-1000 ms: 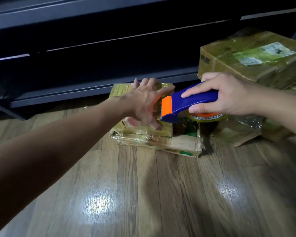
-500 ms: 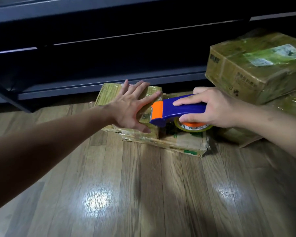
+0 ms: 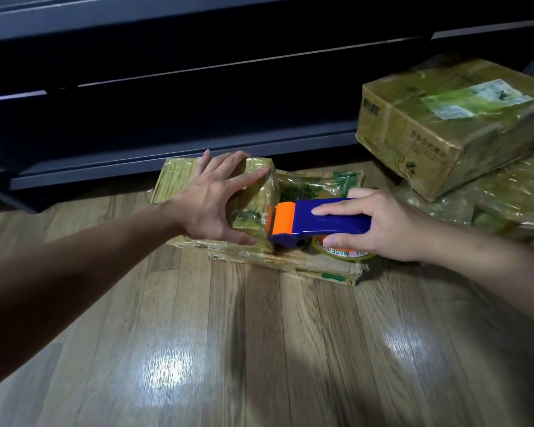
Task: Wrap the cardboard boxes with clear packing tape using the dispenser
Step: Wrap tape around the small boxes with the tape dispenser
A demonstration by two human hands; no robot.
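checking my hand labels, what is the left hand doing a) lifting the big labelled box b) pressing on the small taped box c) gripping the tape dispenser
b: the left hand lies spread on the small taped box; the right hand grips the tape dispenser.

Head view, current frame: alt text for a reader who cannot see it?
The right hand grips a blue and orange tape dispenser beside a small taped box that the left hand presses, on a wooden floor. A larger box sits at right.
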